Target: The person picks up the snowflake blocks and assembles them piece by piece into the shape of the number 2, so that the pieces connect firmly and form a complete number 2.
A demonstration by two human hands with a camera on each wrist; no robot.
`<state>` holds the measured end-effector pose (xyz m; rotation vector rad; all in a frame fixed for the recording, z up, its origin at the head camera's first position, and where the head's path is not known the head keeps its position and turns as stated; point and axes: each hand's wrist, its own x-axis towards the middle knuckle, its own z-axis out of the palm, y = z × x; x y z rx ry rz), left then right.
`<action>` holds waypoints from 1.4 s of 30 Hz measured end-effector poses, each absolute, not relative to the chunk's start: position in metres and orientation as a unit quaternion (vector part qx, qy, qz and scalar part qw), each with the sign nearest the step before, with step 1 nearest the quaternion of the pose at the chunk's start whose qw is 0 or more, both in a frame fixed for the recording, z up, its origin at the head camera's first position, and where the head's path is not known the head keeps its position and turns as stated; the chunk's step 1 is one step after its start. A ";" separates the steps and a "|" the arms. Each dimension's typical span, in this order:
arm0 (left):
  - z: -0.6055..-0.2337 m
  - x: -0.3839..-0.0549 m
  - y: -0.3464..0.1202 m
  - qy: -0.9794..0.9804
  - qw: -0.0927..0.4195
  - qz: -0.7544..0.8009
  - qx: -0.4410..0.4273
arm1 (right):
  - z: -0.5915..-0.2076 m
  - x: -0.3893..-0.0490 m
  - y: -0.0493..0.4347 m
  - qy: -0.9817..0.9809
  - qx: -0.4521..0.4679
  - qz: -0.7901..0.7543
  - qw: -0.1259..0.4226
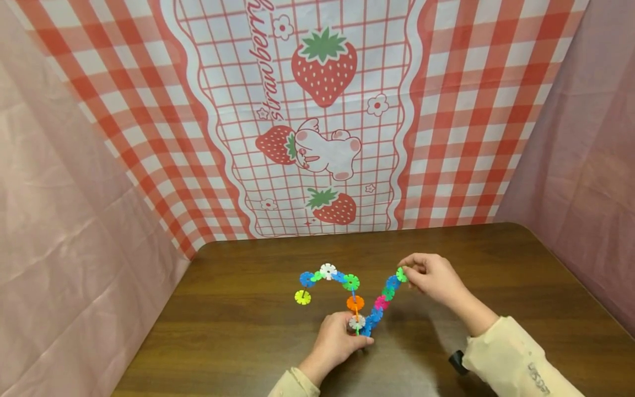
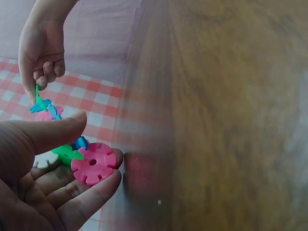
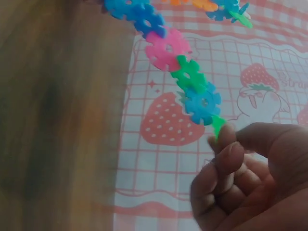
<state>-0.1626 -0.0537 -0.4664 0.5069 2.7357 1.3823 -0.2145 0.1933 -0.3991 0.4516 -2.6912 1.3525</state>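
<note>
A chain of notched plastic interlocking discs (image 1: 355, 302) rises from my left hand (image 1: 335, 343) in two branches. The left branch arches over through a white disc (image 1: 328, 271) down to a yellow disc (image 1: 303, 298). Blue, pink and green discs form the right branch, which slants up to a light green end disc (image 1: 401, 274). My right hand (image 1: 435, 277) pinches that end disc between thumb and fingertips. In the left wrist view, my left thumb and fingers hold the chain's lower part, where a pink disc (image 2: 94, 163) lies against the fingers.
The brown wooden table (image 1: 238, 320) extends under both hands. Behind it hangs a red-checked strawberry cloth (image 1: 446, 138), with pink curtains (image 1: 69, 220) at the sides. A small black object (image 1: 458, 362) sits by the right sleeve.
</note>
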 end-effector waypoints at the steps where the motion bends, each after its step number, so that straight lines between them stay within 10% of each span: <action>1: -0.466 -0.162 -0.054 0.883 0.015 0.439 0.166 | -0.397 -0.215 0.194 -0.887 0.157 0.432 0.044; 11: -0.466 -0.162 -0.053 0.899 -0.002 0.399 0.182 | -0.390 -0.219 0.206 -0.816 0.175 0.535 -0.130; 29: -0.466 -0.163 -0.051 0.900 0.000 0.395 0.186 | -0.398 -0.212 0.198 -0.835 0.172 0.523 -0.022; 42: -0.466 -0.162 -0.051 0.899 0.009 0.398 0.183 | -0.408 -0.213 0.207 -0.725 0.137 0.653 -0.170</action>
